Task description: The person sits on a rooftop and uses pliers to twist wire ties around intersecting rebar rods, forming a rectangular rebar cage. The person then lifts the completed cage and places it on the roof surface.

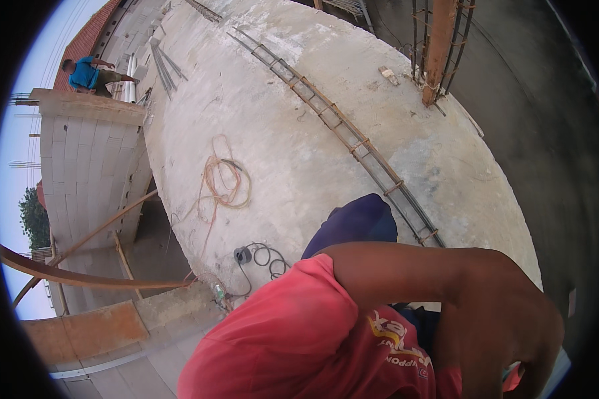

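My left arm in a pink sleeve reaches across to the lower right, over my dark blue trouser knee. At its end my left hand bends down toward the lower edge. Its fingers are mostly hidden, and I cannot make out anything held. My right hand cannot be picked out. Past my knee a long, narrow rebar cage lies across the rough concrete slab. Left of my knee are a dark round reel and a loosely looped black cable.
A tangled pinkish hose or cord lies on the slab. Upright rebar surrounds a wooden post at the upper right, near the slab's edge. Wooden braces cross a lower opening at left. A person in blue is beyond the block wall.
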### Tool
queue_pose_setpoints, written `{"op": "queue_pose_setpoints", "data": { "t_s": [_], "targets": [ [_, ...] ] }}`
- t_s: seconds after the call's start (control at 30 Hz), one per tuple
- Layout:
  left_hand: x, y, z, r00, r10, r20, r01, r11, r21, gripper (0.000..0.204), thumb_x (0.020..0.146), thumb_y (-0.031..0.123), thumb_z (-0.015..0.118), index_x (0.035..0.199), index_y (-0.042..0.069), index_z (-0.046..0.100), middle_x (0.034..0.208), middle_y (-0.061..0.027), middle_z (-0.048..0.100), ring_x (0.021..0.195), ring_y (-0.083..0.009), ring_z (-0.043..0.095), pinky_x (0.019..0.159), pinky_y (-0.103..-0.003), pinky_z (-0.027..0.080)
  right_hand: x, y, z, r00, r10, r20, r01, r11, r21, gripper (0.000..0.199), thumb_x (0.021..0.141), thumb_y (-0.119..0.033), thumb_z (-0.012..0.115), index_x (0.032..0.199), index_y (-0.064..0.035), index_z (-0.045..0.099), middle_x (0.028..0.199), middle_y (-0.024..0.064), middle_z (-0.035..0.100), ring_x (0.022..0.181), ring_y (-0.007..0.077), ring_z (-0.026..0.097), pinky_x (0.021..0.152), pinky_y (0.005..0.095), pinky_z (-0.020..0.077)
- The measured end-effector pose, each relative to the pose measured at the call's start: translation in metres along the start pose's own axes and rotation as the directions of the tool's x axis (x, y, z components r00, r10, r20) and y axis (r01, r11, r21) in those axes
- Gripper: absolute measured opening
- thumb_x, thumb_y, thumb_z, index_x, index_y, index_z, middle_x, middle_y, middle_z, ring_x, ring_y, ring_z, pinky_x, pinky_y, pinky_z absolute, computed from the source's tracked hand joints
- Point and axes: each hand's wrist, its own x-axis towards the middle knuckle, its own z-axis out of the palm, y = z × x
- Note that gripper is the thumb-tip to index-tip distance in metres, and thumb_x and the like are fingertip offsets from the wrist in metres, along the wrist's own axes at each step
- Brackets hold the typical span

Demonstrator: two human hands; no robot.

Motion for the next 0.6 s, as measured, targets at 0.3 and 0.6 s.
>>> {"op": "queue_pose_setpoints", "data": {
  "t_s": [0.3,0.6],
  "targets": [
    [-0.023,-0.013,-0.005,0.995,-0.078,-0.065,0.081,0.995,0.054,0.042,0.074,0.043,0.078,0.085,0.003,0.07,0.085,-0.0094,0.068,0.08,-0.0242,0.065,0.074,-0.034,0.049,0.0,-0.005,0.001,1.0,0.002,0.009,-0.002,1.0,-0.016,0.044,0.084,-0.028,0.066,0.121,-0.0109,0.051,0.111,0.0112,0.061,0.108,0.0299,0.06,0.096,0.06,0.0361],
    [-0.02,0.041,-0.017,0.888,-0.46,-0.02,0.46,0.884,0.088,0.046,0.075,0.047,0.078,0.085,0.003,0.068,0.08,-0.0096,0.067,0.073,-0.0256,0.063,0.067,-0.034,0.05,-0.003,-0.023,0.006,1.0,0.024,-0.005,-0.023,0.999,0.032,0.044,0.083,-0.025,0.068,0.121,-0.0117,0.052,0.111,0.0109,0.061,0.107,0.0299,0.06,0.096,0.0608,0.0359]
  ]
}}
